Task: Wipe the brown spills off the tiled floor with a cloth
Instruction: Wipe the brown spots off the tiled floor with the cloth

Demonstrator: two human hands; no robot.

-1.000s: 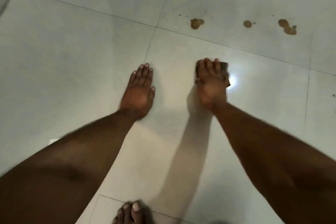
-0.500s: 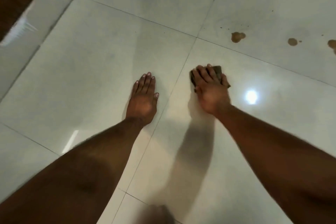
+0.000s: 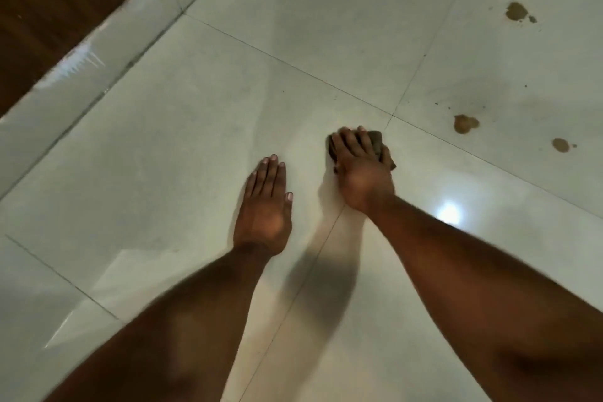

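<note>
My right hand (image 3: pixel 362 170) presses a dark folded cloth (image 3: pixel 376 140) flat on the pale tiled floor (image 3: pixel 195 140), just left of a grout crossing. The cloth is mostly hidden under my fingers. Palm down on the tile to its left lies my left hand (image 3: pixel 266 206), fingers together, holding nothing. Brown spills sit to the right of the cloth: one blot (image 3: pixel 465 123) beyond the grout line, a smaller one (image 3: pixel 560 144) further right, and a larger one (image 3: pixel 516 11) far up right. Tiny brown specks dot the tile between them.
A dark wooden surface (image 3: pixel 49 10) rises at the upper left behind a pale skirting strip (image 3: pixel 98 52). A bright lamp reflection (image 3: pixel 449 213) glares on the tile right of my right forearm.
The view has swung left and the wooden surface has come into sight. My right hand with the cloth has slid left, away from the spills and closer to my left hand. My foot has left the frame.
</note>
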